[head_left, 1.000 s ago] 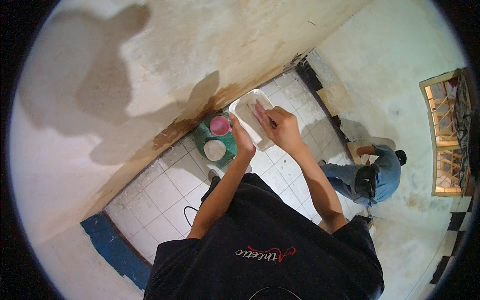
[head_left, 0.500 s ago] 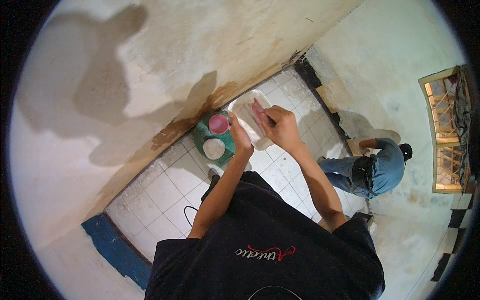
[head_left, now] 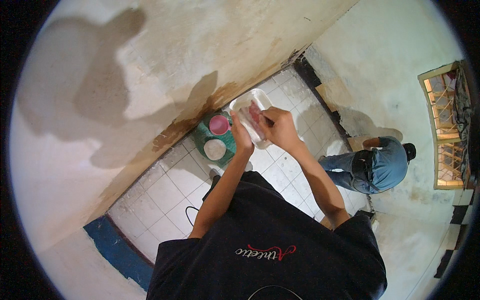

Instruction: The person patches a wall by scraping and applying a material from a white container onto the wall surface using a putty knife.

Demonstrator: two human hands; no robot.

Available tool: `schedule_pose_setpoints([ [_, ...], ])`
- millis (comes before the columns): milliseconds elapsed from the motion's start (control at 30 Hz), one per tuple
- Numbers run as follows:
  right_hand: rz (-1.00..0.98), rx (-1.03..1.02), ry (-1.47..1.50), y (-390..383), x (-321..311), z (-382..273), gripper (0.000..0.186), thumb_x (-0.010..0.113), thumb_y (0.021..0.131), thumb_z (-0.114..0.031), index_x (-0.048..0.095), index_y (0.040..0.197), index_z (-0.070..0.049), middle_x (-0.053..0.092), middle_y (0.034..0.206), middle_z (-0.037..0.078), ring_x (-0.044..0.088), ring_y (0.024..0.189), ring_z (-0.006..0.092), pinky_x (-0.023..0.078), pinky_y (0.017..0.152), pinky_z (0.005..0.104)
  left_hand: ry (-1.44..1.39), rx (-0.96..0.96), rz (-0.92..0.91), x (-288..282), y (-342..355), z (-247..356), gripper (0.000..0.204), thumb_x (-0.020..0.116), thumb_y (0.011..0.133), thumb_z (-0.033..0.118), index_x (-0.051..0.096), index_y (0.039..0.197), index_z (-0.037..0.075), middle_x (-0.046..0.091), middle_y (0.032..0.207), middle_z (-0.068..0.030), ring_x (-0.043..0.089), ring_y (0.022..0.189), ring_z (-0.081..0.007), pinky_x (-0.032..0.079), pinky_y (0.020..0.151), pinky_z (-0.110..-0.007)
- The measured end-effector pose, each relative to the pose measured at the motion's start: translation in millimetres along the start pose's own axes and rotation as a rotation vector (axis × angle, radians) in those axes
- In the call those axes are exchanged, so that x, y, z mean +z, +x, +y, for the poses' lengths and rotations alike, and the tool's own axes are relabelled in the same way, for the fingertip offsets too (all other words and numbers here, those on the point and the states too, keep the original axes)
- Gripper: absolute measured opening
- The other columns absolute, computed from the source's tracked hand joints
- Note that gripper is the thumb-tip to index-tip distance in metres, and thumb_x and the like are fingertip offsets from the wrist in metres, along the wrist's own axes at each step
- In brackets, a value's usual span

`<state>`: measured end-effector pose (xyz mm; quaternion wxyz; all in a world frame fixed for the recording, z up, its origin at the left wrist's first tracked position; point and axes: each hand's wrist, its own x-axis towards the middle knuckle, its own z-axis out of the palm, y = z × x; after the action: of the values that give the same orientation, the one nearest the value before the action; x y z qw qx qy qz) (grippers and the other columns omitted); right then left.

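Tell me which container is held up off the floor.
The rectangular white tray, held by the left grip; the pink cup and round white item rest on the green sheet near the wall.

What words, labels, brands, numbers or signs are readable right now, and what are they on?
Black shirt: one word in white and red script, upside down here; not copied out.
White tray, pink cup: no lettering visible.
Co-worker's cap: too small to tell.

Illumination is moderate. A large, soft-edged shadow [head_left: 100, 75] falls on the stained cream plaster wall [head_left: 225, 40]. Fisheye distortion bends outer edges; corners are black.
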<state>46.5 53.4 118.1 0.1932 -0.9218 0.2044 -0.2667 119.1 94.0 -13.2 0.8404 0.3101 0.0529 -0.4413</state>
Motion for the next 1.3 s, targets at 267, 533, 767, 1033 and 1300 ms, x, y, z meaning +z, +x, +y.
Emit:
schedule_pose_setpoints([
  [267,-0.003,0.025,0.027,-1,5,2,0.010,0.068,0.075,-0.003,0.067,0.083,0.004,0.058,0.067,0.016,0.056,0.054,0.0302,0.044,0.051,0.0361,0.043,0.025,0.015,3,2,3,0.064,0.032,0.102,0.052,0.052,0.127,-0.003,0.060,0.120,-0.0130,0.060,0.106,-0.0219,0.047,0.093,-0.033],
  [533,0.025,0.058,-0.001,6,0,1,0.008,0.066,0.078,-0.003,0.066,0.081,0.004,0.058,0.068,0.018,0.056,0.056,0.0309,0.044,0.053,0.0356,-0.041,0.002,-0.008,-2,8,2,0.063,0.031,0.103,0.051,0.049,0.130,-0.003,0.058,0.123,-0.0131,0.058,0.110,-0.0222,0.046,0.095,-0.034],
  [767,-0.002,0.054,0.085,1,3,4,0.009,0.065,0.079,-0.004,0.065,0.079,0.005,0.057,0.066,0.019,0.054,0.055,0.0311,0.043,0.052,0.0362,-0.026,-0.040,0.003,-3,7,2,0.064,0.031,0.102,0.053,0.050,0.129,-0.002,0.058,0.123,-0.0123,0.058,0.110,-0.0222,0.046,0.095,-0.034],
  [1033,0.026,0.078,0.101,2,-3,7,0.009,0.065,0.078,-0.004,0.065,0.079,0.005,0.056,0.065,0.018,0.052,0.052,0.0292,0.042,0.051,0.0360,-0.057,-0.041,-0.056,-6,8,-2,0.064,0.030,0.102,0.054,0.049,0.129,-0.001,0.059,0.121,-0.0116,0.059,0.108,-0.0219,0.048,0.093,-0.034],
  [1300,0.033,0.040,0.064,4,-5,5,0.010,0.065,0.078,-0.004,0.063,0.076,0.005,0.056,0.065,0.018,0.052,0.051,0.0284,0.041,0.051,0.0361,-0.063,-0.061,-0.043,-6,3,-1,0.064,0.029,0.102,0.053,0.047,0.132,-0.001,0.057,0.124,-0.0121,0.058,0.110,-0.0225,0.047,0.095,-0.034],
])
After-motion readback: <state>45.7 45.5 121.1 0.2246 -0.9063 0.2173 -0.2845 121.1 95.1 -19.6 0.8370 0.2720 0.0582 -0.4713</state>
